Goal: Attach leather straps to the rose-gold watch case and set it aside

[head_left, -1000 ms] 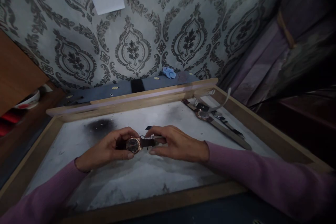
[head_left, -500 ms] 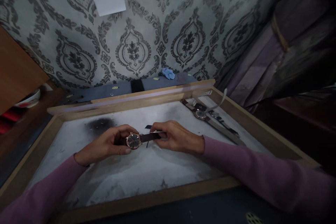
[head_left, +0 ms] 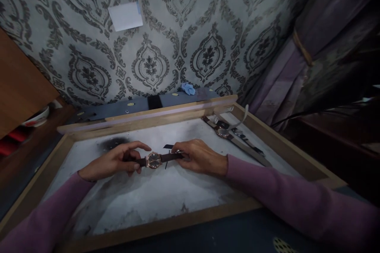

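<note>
A wristwatch with a dark dial, a rose-gold case and a dark brown strap is stretched level between my hands, above the white tray floor. My left hand pinches the strap on the left of the case between thumb and fingers, its index finger lifted off. My right hand is closed on the other strap end, along with a thin metal tool whose kind I cannot make out. Just behind the right fingers lies a small black strip. A thin dark pin-like piece shows below the strap.
Several other watches, one with a brown strap, lie at the tray's back right corner. The tray has a raised wooden rim. Behind it a crumpled blue cloth rests against the patterned wall. A bowl stands at the far left.
My left fingers have shifted from the watch case to the strap on its left, and the index finger has lifted. The right hand keeps its grip. The view has tilted up slightly.
</note>
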